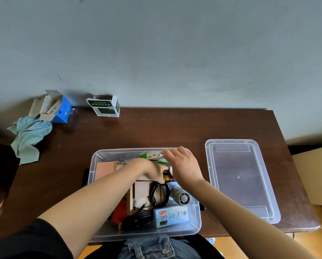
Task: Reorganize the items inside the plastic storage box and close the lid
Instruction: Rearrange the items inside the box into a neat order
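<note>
A clear plastic storage box is seen on the dark brown table, at the near edge just in front of the person, its long axis running from the person toward the wall. Its lid is off and lies flat on the table just to the right, the long axis set the same way.

Both hands are held inside the far half of the box. The left hand is lowered among the contents, its fingers curled down onto a small yellow and red item; whether that item is actually pinched cannot be told. The right hand is held palm down above a green and white packet by the far wall, fingers extended and close together, nothing visibly gripped.

Within the box are seen a pink flat piece, a wooden frame, a coiled black cable, a small grey fan, and a pale blue carton printed with icons, its text too small to be read.

At the far edge stand a green and white carton, its printing illegible, an opened blue box, and a crumpled light blue cloth.
</note>
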`<action>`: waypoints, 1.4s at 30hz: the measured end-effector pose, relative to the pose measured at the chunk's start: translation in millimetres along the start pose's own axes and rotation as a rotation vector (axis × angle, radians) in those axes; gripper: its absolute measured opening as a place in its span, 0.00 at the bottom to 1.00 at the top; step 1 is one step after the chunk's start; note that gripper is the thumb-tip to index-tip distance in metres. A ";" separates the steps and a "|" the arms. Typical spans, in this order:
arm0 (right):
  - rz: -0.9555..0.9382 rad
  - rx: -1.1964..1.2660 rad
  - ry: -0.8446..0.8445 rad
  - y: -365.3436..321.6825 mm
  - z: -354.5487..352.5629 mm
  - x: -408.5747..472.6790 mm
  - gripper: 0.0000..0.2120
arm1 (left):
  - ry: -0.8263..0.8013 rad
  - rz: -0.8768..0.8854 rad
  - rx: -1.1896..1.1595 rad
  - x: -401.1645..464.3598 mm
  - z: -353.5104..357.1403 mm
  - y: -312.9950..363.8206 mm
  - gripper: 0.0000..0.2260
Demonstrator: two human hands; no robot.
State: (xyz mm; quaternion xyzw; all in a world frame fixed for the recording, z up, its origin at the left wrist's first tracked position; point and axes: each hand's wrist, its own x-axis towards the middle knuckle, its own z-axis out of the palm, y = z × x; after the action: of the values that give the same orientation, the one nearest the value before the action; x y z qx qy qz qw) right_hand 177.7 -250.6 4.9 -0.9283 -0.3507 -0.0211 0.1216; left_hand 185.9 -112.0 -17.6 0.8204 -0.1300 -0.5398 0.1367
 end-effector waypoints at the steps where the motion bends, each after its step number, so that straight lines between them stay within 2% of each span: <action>1: -0.006 -0.026 -0.027 -4.6 -0.2 3.3 0.27 | -0.008 -0.005 0.008 -0.3 1.3 0.2 0.26; 7: -0.033 -0.206 -0.149 -24.4 10.4 12.6 0.22 | 0.016 -0.044 0.057 -0.9 8.8 0.2 0.18; 13: 0.025 -0.218 -0.248 -25.0 28.2 10.8 0.18 | 0.030 -0.048 0.064 -2.0 14.1 -1.6 0.16; 16: 0.086 0.093 -0.330 -11.8 34.4 -0.1 0.24 | 0.158 -0.049 0.039 -6.8 14.4 -6.4 0.17; 17: 0.115 0.189 -0.295 -9.2 32.0 -7.3 0.27 | 0.176 -0.051 0.031 -10.3 14.1 -8.4 0.20; 20: 0.180 0.291 -0.151 -8.8 26.8 -29.6 0.29 | 0.148 -0.090 -0.022 -25.3 13.1 -18.4 0.26; 23: 0.329 0.383 -0.146 -12.9 22.6 -40.4 0.28 | 0.168 -0.093 -0.144 -47.3 9.4 -27.6 0.23; 25: 0.444 0.496 -0.188 -16.8 22.7 -40.9 0.27 | 0.286 -0.084 -0.261 -57.9 9.8 -33.7 0.18; 29: 0.749 0.772 -0.285 -23.7 27.5 -37.0 0.24 | 0.608 -0.257 -0.343 -65.4 11.4 -35.1 0.26; 31: 0.877 0.870 -0.310 -23.7 30.4 -34.5 0.22 | 0.647 -0.301 -0.380 -60.7 12.0 -31.9 0.28; 33: 0.903 0.853 -0.333 -22.7 34.3 -32.5 0.23 | 0.610 -0.329 -0.408 -53.1 14.2 -26.9 0.29; 35: 0.886 0.775 -0.361 -23.0 36.2 -29.1 0.26 | 0.570 -0.343 -0.483 -43.2 17.1 -22.2 0.22; 37: 0.863 0.700 -0.397 -22.2 39.9 -24.2 0.27 | 0.552 -0.355 -0.561 -33.9 19.6 -18.9 0.21; 40: 0.852 0.638 -0.510 -18.9 45.9 -17.1 0.28 | 0.567 -0.407 -0.635 -24.9 19.3 -16.8 0.19; 42: 0.893 0.687 -0.519 -17.5 46.5 -12.9 0.28 | 0.585 -0.421 -0.658 -20.4 19.4 -17.3 0.18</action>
State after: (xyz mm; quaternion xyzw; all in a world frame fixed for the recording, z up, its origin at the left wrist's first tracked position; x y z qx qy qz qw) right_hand 154.4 -235.0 -38.1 -0.8682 0.0667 0.3724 0.3211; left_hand 161.4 -90.2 -14.0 0.8594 0.2604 -0.3149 0.3074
